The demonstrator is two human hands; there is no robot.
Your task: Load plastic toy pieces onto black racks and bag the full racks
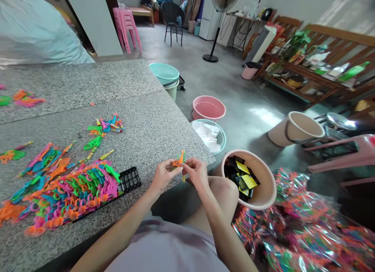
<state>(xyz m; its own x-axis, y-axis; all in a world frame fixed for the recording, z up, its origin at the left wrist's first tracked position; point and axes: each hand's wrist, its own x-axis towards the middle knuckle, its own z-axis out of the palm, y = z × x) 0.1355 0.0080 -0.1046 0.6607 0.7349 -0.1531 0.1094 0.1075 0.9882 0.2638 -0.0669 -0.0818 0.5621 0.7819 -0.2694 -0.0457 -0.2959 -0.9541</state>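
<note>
My left hand (163, 174) and my right hand (197, 172) meet in front of me near the table's edge, fingers pinched. Between them is a small orange plastic toy (179, 161) with a bit of green behind it; its exact kind is too small to make out. A yellow tip shows just below the fingers. To the left, a black plastic rack (130, 179) carries a dense row of bright plastic toys (84, 188) in orange, green, pink and blue. Farther back on the tabletop lies a small loose pile of similar pieces (109, 124).
The speckled stone table (146, 119) ends just beyond my hands. Right of my knee stands a beige bucket (268, 182) with black and yellow items. Clear bags of colourful toys (310, 233) cover the floor nearby. Pink (208, 108) and teal (164, 73) tubs stand past the table.
</note>
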